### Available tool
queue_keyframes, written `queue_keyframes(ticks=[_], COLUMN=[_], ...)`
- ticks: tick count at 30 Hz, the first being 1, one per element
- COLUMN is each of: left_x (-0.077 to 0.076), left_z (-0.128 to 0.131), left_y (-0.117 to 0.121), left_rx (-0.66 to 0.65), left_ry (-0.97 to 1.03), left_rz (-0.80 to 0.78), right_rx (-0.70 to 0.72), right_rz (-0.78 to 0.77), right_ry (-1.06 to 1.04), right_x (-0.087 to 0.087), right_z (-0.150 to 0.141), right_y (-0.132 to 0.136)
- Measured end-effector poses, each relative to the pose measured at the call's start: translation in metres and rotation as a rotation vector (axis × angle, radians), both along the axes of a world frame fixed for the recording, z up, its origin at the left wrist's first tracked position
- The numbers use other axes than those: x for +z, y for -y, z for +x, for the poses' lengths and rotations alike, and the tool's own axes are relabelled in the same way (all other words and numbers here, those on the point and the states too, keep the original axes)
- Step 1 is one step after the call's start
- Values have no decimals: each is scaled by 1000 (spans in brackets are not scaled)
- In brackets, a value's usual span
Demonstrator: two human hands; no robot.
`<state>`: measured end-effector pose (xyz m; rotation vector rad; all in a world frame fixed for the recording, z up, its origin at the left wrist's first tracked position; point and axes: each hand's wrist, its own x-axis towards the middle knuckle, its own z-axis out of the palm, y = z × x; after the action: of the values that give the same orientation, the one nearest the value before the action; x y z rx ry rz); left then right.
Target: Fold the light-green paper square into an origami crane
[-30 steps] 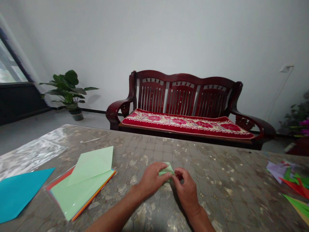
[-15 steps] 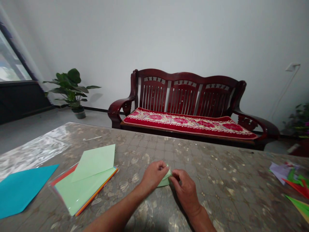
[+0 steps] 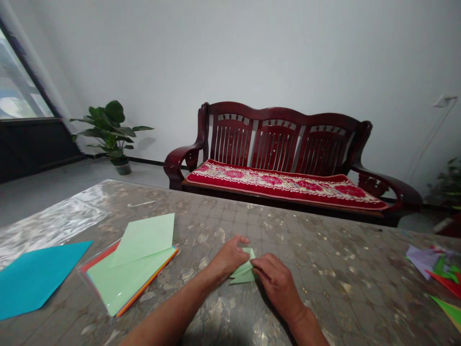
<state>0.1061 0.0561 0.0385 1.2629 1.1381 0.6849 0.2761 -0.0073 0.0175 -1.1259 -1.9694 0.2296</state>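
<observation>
Centrally, we hold folded green paper (image 3: 244, 275) between both hands | right hand (image 3: 281, 284) pinches its right edge | left hand (image 3: 226, 262) unclenched, thumb touching | long axis unclear

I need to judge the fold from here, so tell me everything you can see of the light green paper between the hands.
The folded paper is plain light green, thin-looking and creased, with overlapping layers. Its visible outline is angular, with a pointed corner at lower left and a narrower part at top. It sits at the patterned tabletop. The left hand touches its upper left; the right hand's fingers meet its right edge. Covered parts hide its full shape.
</observation>
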Motion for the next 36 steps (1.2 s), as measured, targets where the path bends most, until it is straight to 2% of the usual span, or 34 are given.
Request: queue_keyframes(ticks=[3, 7, 9, 12, 13, 17, 19, 27, 36], left_x=[1, 3, 4, 3, 2, -3, -5, -6, -11], left_z=[-1, -4, -7, -15, -18, -20, -16, -4, -2], left_y=[0, -6, -12, -21, -22, -19, -13, -2, -4], left_rx=[-8, -64, -12, 147, 140, -209, -276, -173, -120], left_ry=[59, 151, 212, 260, 267, 351, 393, 458, 493], left_rz=[-35, -52, -36, 5, -12, -177, -207, -145, -196], right_rx=[1, -66, -116, -192, -207, -233, -236, -183, -85], right_rz=[-5, -14, -17, -19, -21, -50, -70, -150, -161], right_ry=[3, -86, -158, -269, -299, -395, -436, -515, -546], right_x=[1, -3, -4, -5, -4, -2, -1, 0, 5], right_z=[1, 3, 4, 4, 4, 0, -3, -7, -6], right_y=[0, -1, -2, -2, -2, -2, -1, 1, -1])
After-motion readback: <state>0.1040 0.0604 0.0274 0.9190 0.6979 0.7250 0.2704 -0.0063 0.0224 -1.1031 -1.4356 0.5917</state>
